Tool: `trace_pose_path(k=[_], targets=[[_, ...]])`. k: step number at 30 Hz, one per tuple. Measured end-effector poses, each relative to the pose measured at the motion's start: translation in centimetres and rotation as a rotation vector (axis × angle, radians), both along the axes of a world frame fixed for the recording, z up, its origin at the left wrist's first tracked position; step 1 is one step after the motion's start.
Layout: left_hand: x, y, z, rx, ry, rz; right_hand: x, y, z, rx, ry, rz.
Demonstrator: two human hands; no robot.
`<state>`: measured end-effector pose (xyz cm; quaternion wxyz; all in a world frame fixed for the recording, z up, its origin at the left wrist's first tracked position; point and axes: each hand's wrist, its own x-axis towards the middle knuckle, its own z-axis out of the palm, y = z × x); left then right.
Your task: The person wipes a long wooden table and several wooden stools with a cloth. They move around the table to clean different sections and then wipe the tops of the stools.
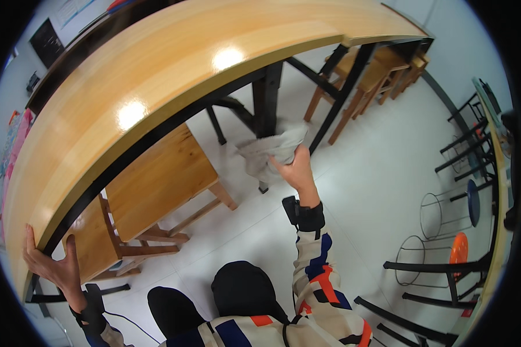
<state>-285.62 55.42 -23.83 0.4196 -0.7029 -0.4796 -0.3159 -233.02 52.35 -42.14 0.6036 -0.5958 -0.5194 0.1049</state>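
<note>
My right hand [298, 171] grips a crumpled light grey cloth [269, 154], blurred by motion, beside a black metal table leg [267, 99]. At the lower left, my left hand [54, 266] rests at the edge of a long wooden tabletop [169, 69], its fingers on the top and its thumb apart; it holds nothing that shows. The cloth covers part of the table leg. Each wrist wears a black strap with a small device.
Wooden stools [160, 182] stand under the table's left part, with more stools [369, 73] at the upper right. On the right are a blue round stool [473, 203], an orange round stool [460, 253] and another table with black legs [434, 266]. A cable hangs near my left wrist.
</note>
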Motion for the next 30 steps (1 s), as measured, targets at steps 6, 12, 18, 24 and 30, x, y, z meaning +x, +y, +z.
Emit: trace_pose_path(k=[6, 12, 18, 24, 30], targets=[[0.4, 0.4, -0.6, -0.029, -0.050, -0.015, 2.8, -2.8, 11.0, 0.411, 0.264, -0.072], [0.1, 0.4, -0.8, -0.003, -0.075, -0.032, 14.6, -6.7, 6.8, 0.585, 0.756, 0.277], [0.0, 1.3, -1.7, -0.015, -0.100, -0.072, 28.6, 3.0, 7.2, 0.202, 0.000, -0.131], [-0.7, 0.5, -0.9, 0.005, -0.032, 0.030, 20.8, 9.8, 13.7, 0.229, -0.162, -0.899], [-1.5, 0.5, -0.3, 0.023, -0.026, 0.013, 20.4, 8.3, 10.4, 0.277, -0.148, -0.984]])
